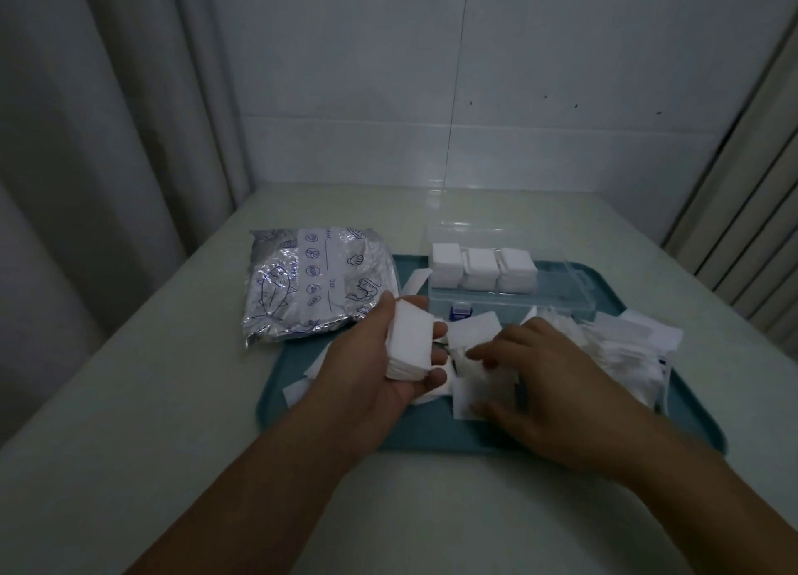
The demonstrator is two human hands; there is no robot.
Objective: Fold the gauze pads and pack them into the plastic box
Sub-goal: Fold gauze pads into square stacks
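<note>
We see our left hand (pixel 380 358) curled around a stack of folded gauze pads (pixel 408 345), thumb on the far side and fingertips wrapping the near edge, held just above the teal tray (pixel 345 436). Our right hand (pixel 544 380) lies over the loose gauze pads (pixel 473 341) in the middle of the tray, fingers bent and pressing down on one pad, the thumb against its near edge; whether the fingers actually pinch it we cannot tell, as the hand is blurred. More loose pads are heaped on the right side of the tray (pixel 622 341), and a few strips poke out from under our left hand. The clear plastic box (pixel 561 289) sits at the far edge of the tray with its lid (pixel 483 225) standing open behind it; three stacks of folded pads (pixel 481 266) fill its left part, side by side, while the right part holds nothing. A blue latch (pixel 460 313) shows on the box's near wall. A silver foil bag (pixel 311 281) with blue printed drawings lies on the pale tabletop (pixel 129 402), touching the tray's left far corner.
</note>
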